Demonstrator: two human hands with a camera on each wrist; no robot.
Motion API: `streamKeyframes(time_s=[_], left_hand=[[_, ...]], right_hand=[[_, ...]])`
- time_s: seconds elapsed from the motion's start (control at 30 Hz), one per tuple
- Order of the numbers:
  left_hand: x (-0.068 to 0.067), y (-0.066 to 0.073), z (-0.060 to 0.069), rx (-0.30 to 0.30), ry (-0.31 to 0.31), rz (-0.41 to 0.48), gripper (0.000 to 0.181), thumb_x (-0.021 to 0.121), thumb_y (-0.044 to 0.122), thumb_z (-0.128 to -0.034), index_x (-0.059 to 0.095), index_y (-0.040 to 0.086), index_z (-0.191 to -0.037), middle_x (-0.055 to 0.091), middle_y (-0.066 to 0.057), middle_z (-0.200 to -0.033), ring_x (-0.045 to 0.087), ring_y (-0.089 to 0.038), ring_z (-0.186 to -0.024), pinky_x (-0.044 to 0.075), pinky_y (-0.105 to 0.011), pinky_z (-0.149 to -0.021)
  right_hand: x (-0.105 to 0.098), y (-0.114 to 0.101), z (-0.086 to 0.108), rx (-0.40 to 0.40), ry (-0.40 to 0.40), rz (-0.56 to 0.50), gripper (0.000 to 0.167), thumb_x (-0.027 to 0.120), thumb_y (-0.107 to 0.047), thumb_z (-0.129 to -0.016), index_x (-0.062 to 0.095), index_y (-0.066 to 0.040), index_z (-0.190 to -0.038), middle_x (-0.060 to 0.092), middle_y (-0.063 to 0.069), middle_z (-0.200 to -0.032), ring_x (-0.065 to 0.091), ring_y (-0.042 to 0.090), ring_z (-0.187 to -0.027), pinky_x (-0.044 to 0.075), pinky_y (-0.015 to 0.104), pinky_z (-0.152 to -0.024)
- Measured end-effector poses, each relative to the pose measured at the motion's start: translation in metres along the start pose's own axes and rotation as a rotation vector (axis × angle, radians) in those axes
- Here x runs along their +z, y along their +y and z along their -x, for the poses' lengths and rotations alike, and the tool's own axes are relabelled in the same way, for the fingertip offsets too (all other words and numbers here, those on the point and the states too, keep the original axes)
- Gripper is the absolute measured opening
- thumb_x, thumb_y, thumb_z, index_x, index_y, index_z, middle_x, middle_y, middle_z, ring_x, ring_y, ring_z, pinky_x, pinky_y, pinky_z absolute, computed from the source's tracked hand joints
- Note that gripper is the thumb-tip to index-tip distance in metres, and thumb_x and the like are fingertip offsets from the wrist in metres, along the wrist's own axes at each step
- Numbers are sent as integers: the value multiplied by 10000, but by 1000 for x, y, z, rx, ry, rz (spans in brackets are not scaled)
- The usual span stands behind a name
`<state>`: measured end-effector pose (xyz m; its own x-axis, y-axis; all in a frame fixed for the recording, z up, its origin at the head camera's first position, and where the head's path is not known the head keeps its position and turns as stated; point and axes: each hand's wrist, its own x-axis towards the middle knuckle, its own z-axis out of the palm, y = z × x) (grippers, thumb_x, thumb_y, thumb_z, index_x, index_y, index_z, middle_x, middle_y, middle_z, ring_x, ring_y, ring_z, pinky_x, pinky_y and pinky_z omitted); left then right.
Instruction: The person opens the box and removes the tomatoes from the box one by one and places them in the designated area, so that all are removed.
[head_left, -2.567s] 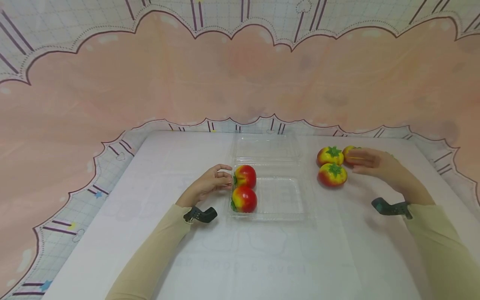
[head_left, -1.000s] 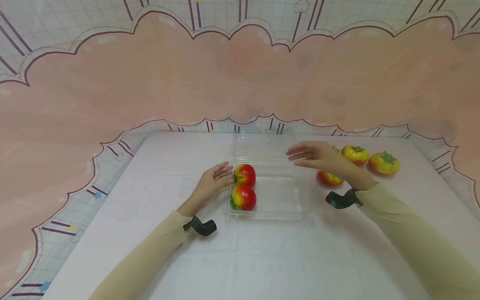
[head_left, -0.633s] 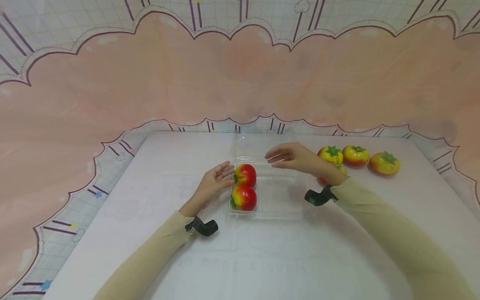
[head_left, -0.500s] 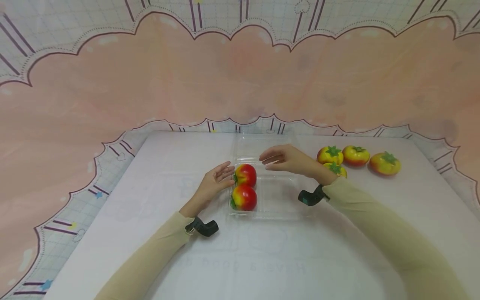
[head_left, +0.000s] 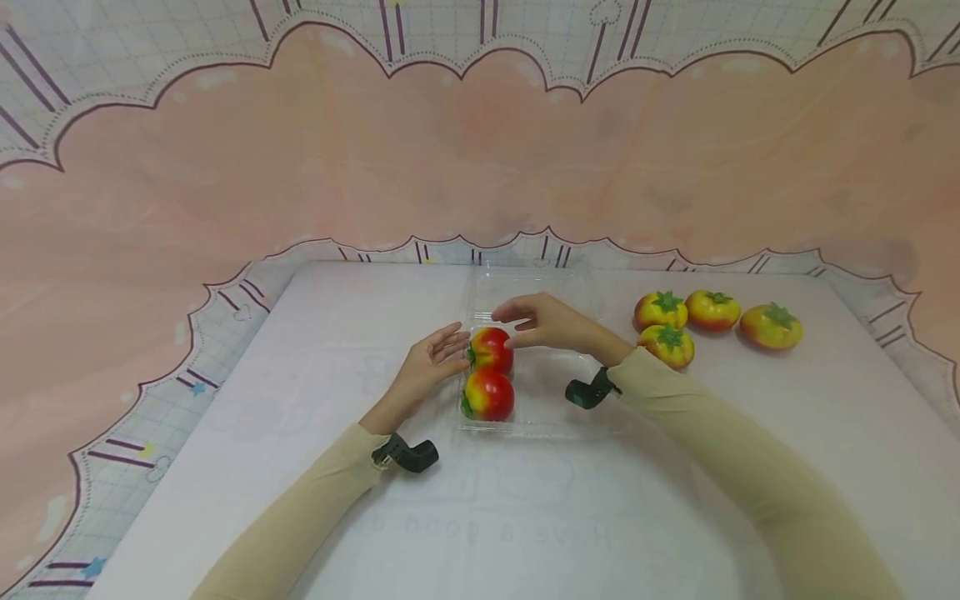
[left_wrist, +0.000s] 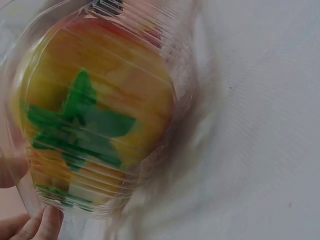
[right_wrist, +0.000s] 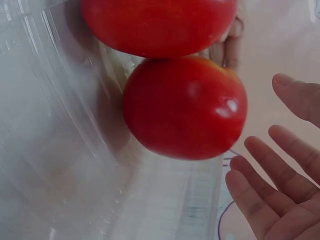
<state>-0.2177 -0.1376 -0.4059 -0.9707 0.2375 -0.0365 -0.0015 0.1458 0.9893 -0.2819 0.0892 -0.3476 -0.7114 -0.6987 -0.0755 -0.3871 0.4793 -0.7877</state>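
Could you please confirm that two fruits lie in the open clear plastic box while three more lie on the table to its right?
Not quite: the head view shows four fruits, not three, on the table to the right of the open clear plastic box. Two fruits do lie inside it.

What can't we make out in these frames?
Head: far red fruit, part of its right edge behind the right hand.
Right wrist: upper red fruit, cut off by the top edge.
Left wrist: green-topped fruit, blurred behind the ridged wall of the clear box.
Head: lettering, too faint to read in full.
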Motion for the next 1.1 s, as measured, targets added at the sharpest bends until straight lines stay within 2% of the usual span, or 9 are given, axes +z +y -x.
streamKeyframes(time_s=[0.1,0.27,0.4,0.53,0.87,1.1], left_hand=[[0,0,1,27,0,-22,626,584,43,-900,279,-29,-1442,403,-228,-1440,405,-341,-1339,383,-377,-1043],[-1,-2,0,80,12,-114,631,614,35,-881,307,-44,-1427,446,-242,-1400,456,-357,-1294,413,-404,-1026],[-1,-2,0,101,14,-190,637,630,43,-873,321,-34,-1424,472,-241,-1374,491,-359,-1262,437,-406,-1004],[-1,-1,1,96,14,-228,629,639,69,-873,343,-4,-1424,489,-218,-1366,513,-346,-1245,451,-400,-991],[0,-5,0,112,13,-199,567,640,52,-868,409,-9,-1382,459,-207,-1398,496,-347,-1255,447,-400,-995],[0,-5,0,98,15,-185,548,630,50,-871,422,-1,-1376,454,-197,-1405,492,-340,-1258,446,-399,-995]], right_hand=[[4,0,-4,13,-3,-2,501,692,-117,-835,523,-2,-1292,541,153,-1340,522,281,-1242,452,375,-1015],[9,1,-9,16,7,14,483,690,-91,-832,536,-16,-1284,551,147,-1330,527,281,-1238,452,389,-1015],[11,0,-10,15,11,25,483,697,-81,-824,542,-9,-1275,557,151,-1320,531,284,-1231,445,406,-1022],[13,-1,-11,18,5,21,486,705,-69,-815,546,-4,-1269,565,153,-1309,539,287,-1221,440,425,-1028],[19,1,-12,63,10,62,467,730,-66,-790,587,-52,-1235,590,122,-1278,562,261,-1190,455,398,-1014],[20,0,-10,32,31,97,452,725,-41,-787,588,-30,-1218,599,141,-1251,579,276,-1151,468,414,-995]])
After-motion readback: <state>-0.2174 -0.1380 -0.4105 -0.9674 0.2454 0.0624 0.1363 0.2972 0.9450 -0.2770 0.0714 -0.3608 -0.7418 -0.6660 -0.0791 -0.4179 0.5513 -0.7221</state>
